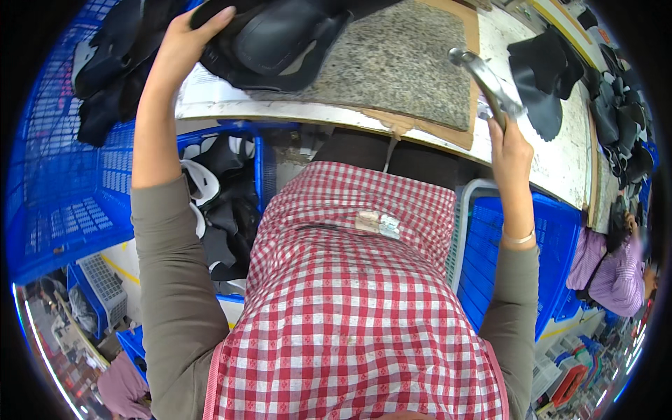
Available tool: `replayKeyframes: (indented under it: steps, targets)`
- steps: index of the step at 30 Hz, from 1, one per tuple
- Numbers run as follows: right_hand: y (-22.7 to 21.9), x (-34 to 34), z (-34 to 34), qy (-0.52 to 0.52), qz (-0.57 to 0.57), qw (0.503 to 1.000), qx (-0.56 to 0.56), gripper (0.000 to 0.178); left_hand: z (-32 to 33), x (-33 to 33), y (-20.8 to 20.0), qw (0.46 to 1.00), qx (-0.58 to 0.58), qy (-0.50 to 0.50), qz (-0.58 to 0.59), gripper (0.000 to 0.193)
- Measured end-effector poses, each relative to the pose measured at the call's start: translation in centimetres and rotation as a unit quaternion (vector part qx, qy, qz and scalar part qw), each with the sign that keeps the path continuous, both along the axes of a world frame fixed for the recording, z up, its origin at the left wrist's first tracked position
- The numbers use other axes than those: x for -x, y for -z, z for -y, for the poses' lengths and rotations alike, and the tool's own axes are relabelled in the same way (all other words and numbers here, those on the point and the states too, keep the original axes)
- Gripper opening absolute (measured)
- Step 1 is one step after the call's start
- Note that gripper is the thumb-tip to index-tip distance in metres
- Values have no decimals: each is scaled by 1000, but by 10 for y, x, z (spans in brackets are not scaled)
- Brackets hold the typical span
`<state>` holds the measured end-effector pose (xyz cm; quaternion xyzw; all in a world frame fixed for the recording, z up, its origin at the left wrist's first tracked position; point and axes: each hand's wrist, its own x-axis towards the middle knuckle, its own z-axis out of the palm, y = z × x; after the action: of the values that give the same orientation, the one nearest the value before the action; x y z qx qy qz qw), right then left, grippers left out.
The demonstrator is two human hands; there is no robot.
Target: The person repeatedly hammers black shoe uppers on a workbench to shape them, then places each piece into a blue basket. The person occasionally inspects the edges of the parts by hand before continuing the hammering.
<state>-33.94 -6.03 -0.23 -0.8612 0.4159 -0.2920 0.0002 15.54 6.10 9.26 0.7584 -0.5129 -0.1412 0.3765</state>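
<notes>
At the upper left my left hand (180, 43) grips the edge of a black leather shoe upper (283, 38), thumb on top. The piece is curved, with a padded-looking panel, and partly covers a speckled grey stone slab (402, 66) on the white workbench (553, 157). My right hand (514, 150) is closed round the handle of a hammer (488, 78), its metal head over the right edge of the slab, apart from the leather. Further right on the bench lie flat black leather pieces (542, 73).
A tall blue crate (112, 168) with black pieces stands at the left. Below the bench, another blue crate (260, 164) holds black and white pieces. An empty-looking blue crate (483, 234) stands near my right arm. People in purple sleeves (616, 280) sit at the far right, beside more black pieces.
</notes>
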Motion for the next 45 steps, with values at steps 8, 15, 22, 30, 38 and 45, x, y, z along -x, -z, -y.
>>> replayKeyframes:
  steps: [8, 15, 22, 30, 38, 45]
  targets:
    - [-44, -77, -24, -172, 90, 967, 167, 54, -100, 18, 83, 913, -49, 1, -404, 65]
    - [-44, -128, -66, -397, -206, 841, -303, 43, -48, 120, 166, 827, -222, 166, -488, 50]
    - [-2, -93, -80, -320, -45, 798, -509, 36, -58, 151, 132, 915, 38, 227, -332, 38]
    - [-2, -71, -101, -180, -87, 896, -398, 36, -73, 229, 104, 966, -39, 146, -210, 18]
    - [13, -59, -135, -167, 65, 845, -504, 23, -99, 197, 114, 934, -24, 268, -235, 30]
    - [4, -52, -83, -159, 38, 962, -218, 14, -191, 145, 88, 971, 132, 44, -197, 26]
